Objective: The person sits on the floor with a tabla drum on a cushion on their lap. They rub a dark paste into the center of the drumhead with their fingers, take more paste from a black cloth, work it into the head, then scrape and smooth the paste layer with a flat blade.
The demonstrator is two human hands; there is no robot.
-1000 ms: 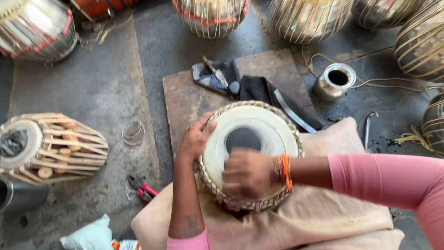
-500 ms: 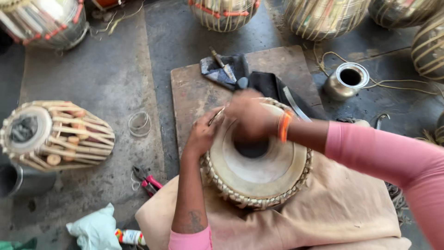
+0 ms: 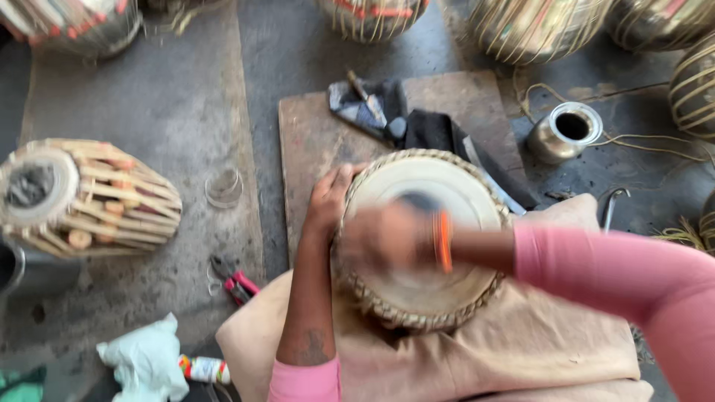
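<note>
1. The round drum with a pale skin head and a braided rim (image 3: 424, 246) sits on the tan cloth cushion (image 3: 521, 342) in front of you, its far edge over the brown wooden board (image 3: 313, 141); it looks heavy and stiff in the shell, yet the skin is taut and probably easy to mark; take it by the braided rim or the sides, not by the head.
2. Your right hand (image 3: 383, 237) is over the head, blurred; you cannot tell whether its fingers are curled or flat, nor whether they hold anything.
3. Your left hand (image 3: 328, 201) lies against the rim on the left, fingers bent round the edge and steadying the drum.
4. The small metal pot (image 3: 562, 134) stands well apart, beyond the drum to the right; the red-handled pliers (image 3: 234, 283) lie on the floor near your left elbow.
</note>
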